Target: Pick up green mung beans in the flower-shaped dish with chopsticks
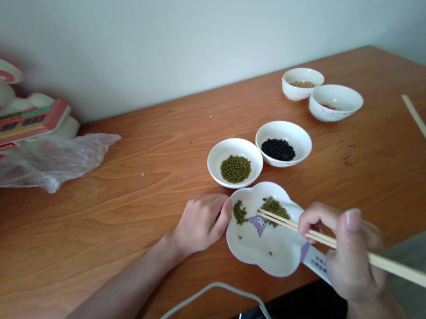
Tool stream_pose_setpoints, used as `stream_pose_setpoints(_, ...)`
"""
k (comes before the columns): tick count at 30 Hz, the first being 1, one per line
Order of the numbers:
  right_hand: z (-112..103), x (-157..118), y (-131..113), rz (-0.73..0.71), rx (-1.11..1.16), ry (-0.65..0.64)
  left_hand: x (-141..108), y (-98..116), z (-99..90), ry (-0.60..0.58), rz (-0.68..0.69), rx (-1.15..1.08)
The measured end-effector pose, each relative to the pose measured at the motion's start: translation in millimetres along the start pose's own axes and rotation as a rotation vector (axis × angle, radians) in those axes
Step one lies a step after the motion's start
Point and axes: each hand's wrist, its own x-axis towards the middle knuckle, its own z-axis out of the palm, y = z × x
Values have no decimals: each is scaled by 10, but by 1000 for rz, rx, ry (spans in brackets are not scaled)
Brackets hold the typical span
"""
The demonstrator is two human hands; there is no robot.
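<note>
grasping chopsticks point(403, 269), the right grip point(353, 250) sits near green beans point(274, 209) (beyond it, leftward).

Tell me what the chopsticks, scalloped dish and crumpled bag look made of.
Chopsticks: probably bare wood or bamboo, matte, pale and unpainted. Scalloped dish: perhaps melamine or glazed ceramic, smooth, with a purple rim and printed figure. Crumpled bag: likely thin plastic film, translucent, wrinkled and faintly shiny.
</note>
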Motion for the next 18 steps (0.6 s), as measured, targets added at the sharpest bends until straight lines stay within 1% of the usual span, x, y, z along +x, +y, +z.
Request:
stream_pose_setpoints(7,-61,-29,24,-21,35,42,-6,5,-1,0,-6,4)
stream_pose_setpoints(11,-87,-28,49,-16,46,5,-7,17,-7,-10,-13,-18)
stream_pose_setpoints(15,-36,13,38,-7,25,-31,0,10,-3,-6,-12,-5)
stream_pose_setpoints(18,25,51,7,-9,19,-35,4,0,1,-6,-12,1)
